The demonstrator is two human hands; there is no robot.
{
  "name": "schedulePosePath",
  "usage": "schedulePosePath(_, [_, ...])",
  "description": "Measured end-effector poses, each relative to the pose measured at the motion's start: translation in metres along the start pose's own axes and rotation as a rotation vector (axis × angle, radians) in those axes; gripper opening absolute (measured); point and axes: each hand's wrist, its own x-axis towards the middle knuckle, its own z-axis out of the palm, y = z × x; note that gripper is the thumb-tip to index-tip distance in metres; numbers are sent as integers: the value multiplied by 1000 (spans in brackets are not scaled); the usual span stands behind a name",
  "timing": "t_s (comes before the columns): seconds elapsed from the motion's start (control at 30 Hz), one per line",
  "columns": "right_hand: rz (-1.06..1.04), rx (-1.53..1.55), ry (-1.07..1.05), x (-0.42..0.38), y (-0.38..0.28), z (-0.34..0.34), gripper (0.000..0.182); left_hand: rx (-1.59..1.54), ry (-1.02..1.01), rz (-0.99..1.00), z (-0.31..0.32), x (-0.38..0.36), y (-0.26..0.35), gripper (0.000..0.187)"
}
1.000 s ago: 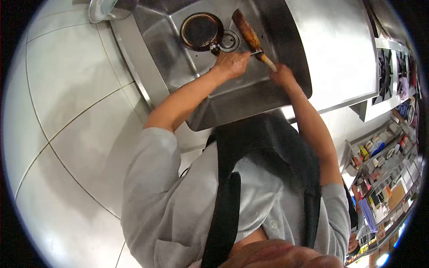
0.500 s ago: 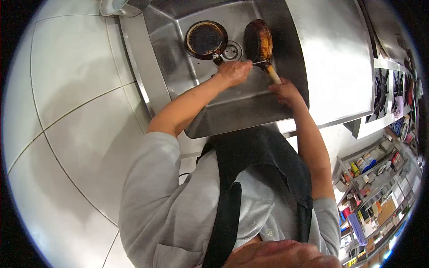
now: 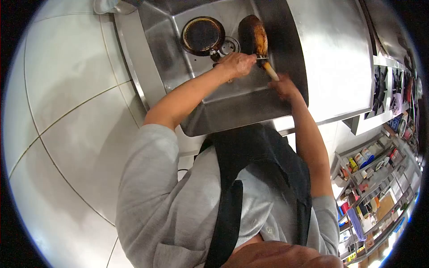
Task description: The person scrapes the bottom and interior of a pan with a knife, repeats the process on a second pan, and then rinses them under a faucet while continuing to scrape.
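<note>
My right hand (image 3: 286, 87) is closed around the pale handle of a scorched frying pan (image 3: 260, 38), which is tilted on its side over the sink. A thin metal tool (image 3: 262, 58) sticks out of my closed left hand (image 3: 239, 65), its edge at the spot where the handle joins the pan. What kind of tool it is, I cannot make out. A second blackened pan (image 3: 203, 36) lies bottom up in the sink (image 3: 237, 103), left of the drain (image 3: 229, 45), its handle partly behind my left hand.
A steel counter (image 3: 330, 53) adjoins the sink on the right, with stove burners (image 3: 380, 89) beyond it. Lower right, a metal shelf rack (image 3: 375, 178) holds bottles and boxes. White tiles (image 3: 67, 89) cover the left side. A metal vessel (image 3: 107, 5) is at the upper left.
The metal tool and my left hand have shifted slightly right, closer against the pan's handle joint. The pan has turned a little in my right hand. The whole view has shifted slightly.
</note>
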Motion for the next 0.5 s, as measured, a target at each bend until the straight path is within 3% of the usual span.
schedulePosePath(0.13, [-2,53,-67,-6,-5,-3,29,16,-46,-130,-5,8,-18,21])
schedulePosePath(0.23, [38,83,-78,-6,-9,-7,32,1,-25,-40,-5,2,-5,22])
schedulePosePath(0.33, [68,125,-73,-9,-1,0,34,28,-67,-86,-13,4,-9,20])
schedulePosePath(0.37, [67,178,-100,-7,-4,0,33,35,-59,-94,-16,8,-16,19])
schedulePosePath(0.4, [68,229,-128,-6,-7,-2,33,-16,82,-50,5,6,-24,20])
schedulePosePath(0.5, [92,230,-149,-11,-15,-5,28,-101,85,-60,17,-3,-5,21])
